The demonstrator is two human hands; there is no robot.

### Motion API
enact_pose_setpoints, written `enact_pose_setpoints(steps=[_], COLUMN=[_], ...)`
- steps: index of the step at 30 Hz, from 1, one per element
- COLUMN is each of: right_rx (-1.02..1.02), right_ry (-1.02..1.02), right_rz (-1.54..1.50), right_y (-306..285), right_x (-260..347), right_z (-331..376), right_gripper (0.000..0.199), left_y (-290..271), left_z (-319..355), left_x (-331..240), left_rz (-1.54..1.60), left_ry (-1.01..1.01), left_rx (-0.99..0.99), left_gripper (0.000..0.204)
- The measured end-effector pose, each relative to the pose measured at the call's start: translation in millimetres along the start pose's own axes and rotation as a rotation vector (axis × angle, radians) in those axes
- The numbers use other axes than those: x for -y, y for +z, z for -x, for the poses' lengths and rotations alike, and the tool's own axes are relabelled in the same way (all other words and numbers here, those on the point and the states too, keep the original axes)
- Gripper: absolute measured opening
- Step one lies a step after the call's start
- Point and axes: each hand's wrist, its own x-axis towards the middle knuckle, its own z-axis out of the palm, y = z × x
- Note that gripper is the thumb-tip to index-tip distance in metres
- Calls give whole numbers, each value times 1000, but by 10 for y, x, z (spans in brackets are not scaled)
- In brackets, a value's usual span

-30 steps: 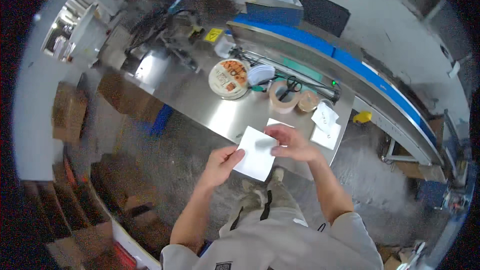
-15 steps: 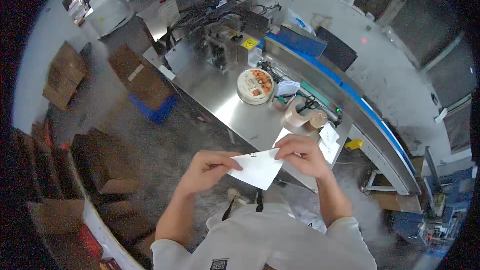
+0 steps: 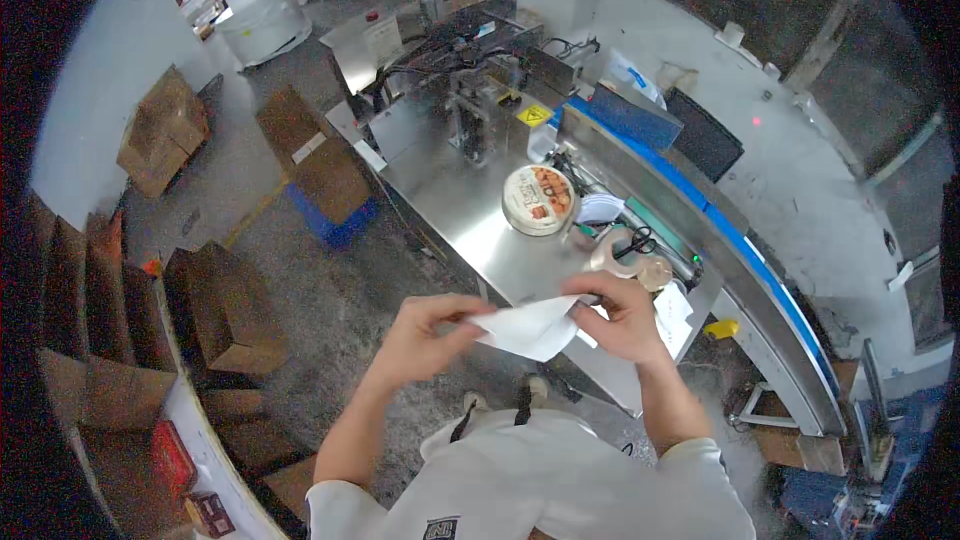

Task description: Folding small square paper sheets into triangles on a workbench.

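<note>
Both forearms rise bare from short pale sleeves (image 3: 705, 465) and lean inward, elbows bent and wrists turned so the fingers face each other; the left hand (image 3: 425, 340) and right hand (image 3: 625, 318) stand apart, each pinching one end of a thin, smooth white sheet (image 3: 535, 328) between thumb and fingers, the left fingertips slightly blurred. The sheet hangs between them, bowed and narrowing downward, its surface matt. Just beyond the hands lies the brushed, shiny metal table (image 3: 470, 235), carrying a squat round tub (image 3: 538, 200) with a printed lid, a wide tape roll (image 3: 608, 248) with black-handled scissors (image 3: 640, 240) at it, and, just past the right hand, a smaller tan roll (image 3: 655, 273) and flat white papers (image 3: 675, 312). Well left of the left hand stand a ribbed-edged brown cardboard box (image 3: 315, 155) and a blue crate (image 3: 340, 223)
</note>
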Motion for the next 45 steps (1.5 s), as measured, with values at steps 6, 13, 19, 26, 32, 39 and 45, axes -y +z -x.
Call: enact_pose_setpoints(steps=[6,13,19,26,32,39,45], right_rx=[-127,187,238,105,146,186,259], right_ry=[181,214,259,6,-222,-285,-278], right_rz=[-462,49,92,-119,17,112,158], right_y=[96,-318,-455,-511,-517,-491,-511], right_x=[-265,-197,-85,-39,89,240,298], right_z=[-8,-29,35,161,165,156,183], right_gripper=[34,24,21,22,22,23,20], left_y=[488,427,430,336,246,310,393], left_z=[-198,-372,-407,-264,-124,-239,-280], left_x=[13,-170,-336,-402,-176,-541,-443], left_rz=[404,300,106,46,216,326,137], left_ry=[-128,-116,-217,-65,-69,-93,-165], left_rx=[-393,-183,-65,25,91,256,329], left_gripper=[21,43,22,18,23,39,33])
